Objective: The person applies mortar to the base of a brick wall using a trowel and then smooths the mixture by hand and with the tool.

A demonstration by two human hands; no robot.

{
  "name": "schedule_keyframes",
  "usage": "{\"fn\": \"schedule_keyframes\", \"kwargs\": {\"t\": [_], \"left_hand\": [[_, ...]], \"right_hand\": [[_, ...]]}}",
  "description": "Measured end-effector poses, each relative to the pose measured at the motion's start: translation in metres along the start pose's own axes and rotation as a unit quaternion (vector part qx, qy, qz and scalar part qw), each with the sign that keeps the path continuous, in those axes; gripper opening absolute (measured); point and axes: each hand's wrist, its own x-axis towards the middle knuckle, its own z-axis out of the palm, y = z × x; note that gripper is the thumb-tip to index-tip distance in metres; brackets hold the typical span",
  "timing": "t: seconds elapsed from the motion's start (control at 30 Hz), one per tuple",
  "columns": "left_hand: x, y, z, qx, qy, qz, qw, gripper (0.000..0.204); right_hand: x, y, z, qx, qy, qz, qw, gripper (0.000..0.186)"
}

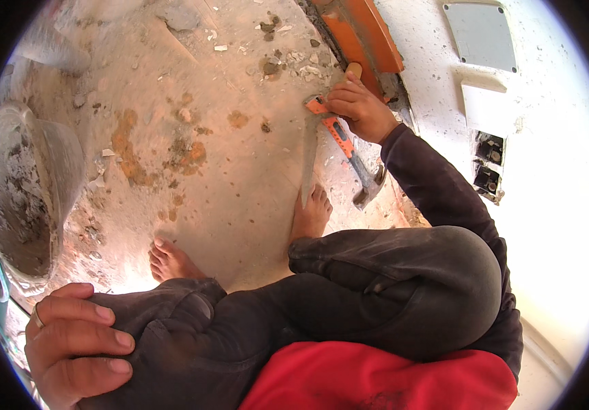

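My left hand [79, 342], with a ring on one finger, rests over my bent left knee [154, 328] and holds nothing. Low by the wall, my right hand [363, 109] is closed around a rounded, wooden-looking handle [354, 70]. Only the handle's end shows above the fist, so I cannot tell the tool's kind. Just beside that fist is a claw hammer [342, 140] with an orange and dark grip, its metal head towards my right foot [313, 212]. Whether the fingers also touch the hammer's grip end is hidden.
Rubble and chips [301, 65] litter the dusty, stained floor [240, 178]. An orange channel-like piece [356, 41] runs along the wall base. A cement-smeared bucket [24, 191] stands left. The white wall [431, 75] holds an open double electrical box [489, 164] and a grey cover plate [480, 35].
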Motion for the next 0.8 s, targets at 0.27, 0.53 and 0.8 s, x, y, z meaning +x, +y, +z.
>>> {"fn": "schedule_keyframes", "kwargs": {"t": [0.27, 0.53, 0.8], "left_hand": [[0.02, 0.006, -0.018, -0.029, -0.126, 0.049, 0.99, 0.035], [0.006, 0.011, -0.016, 0.021, -0.104, -0.072, 0.992, 0.02], [0.0, -0.013, -0.007, -0.048, -0.055, 0.062, 0.995, 0.072]], "right_hand": [[-0.004, 0.0, 0.001, -0.007, -0.007, -0.018, 1.0, 0.023], [-0.003, 0.002, 0.007, -0.007, 0.006, -0.012, 1.0, 0.024], [0.029, -0.005, 0.002, 0.003, 0.024, -0.06, 0.998, 0.023]]}}
